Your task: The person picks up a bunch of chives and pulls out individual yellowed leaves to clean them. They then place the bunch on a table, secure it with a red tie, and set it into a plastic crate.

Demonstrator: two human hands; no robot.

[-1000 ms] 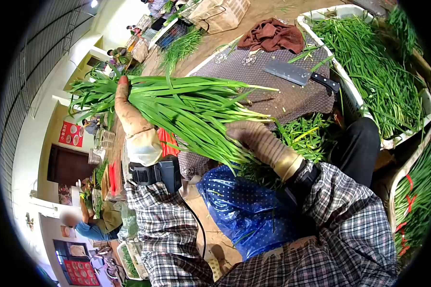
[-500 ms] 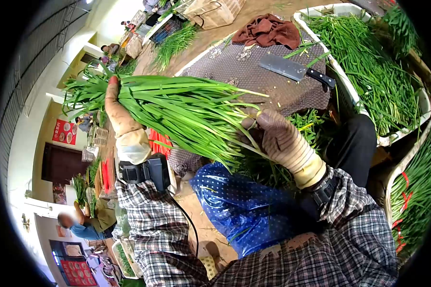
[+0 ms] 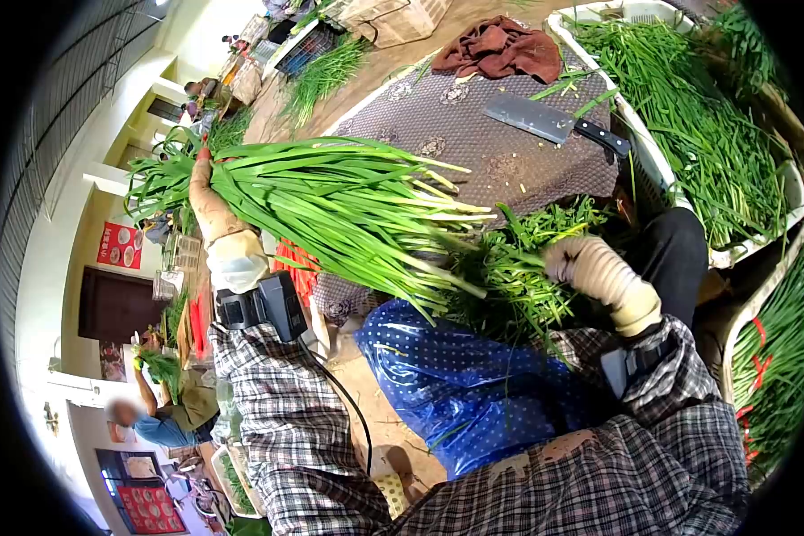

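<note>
A thick bunch of garlic chives (image 3: 330,201) lies sideways in my gloved left hand (image 3: 219,210), which is wrapped round its leafy end. The pale stem ends fan out toward the right, free of any hold. My right hand (image 3: 603,275), in a striped glove, is apart from the bunch, over the right side of a heap of loose green leaves (image 3: 527,259) above my lap. Its fingers look bent but are smeared by motion; I cannot tell whether a leaf is between them. Blue dotted plastic (image 3: 464,384) covers my legs.
A cleaver (image 3: 531,118) lies on the patterned tabletop (image 3: 482,170) beside a brown cloth (image 3: 498,52). White crates of chives (image 3: 688,134) stand at the right, with red-tied bunches (image 3: 782,357) below. Red strips (image 3: 295,268) hang past my left wrist. Another person (image 3: 165,420) handles greens at the far left.
My right hand has left the stem ends and moved right and down to the loose heap. My left hand keeps the bunch, shifted slightly left.
</note>
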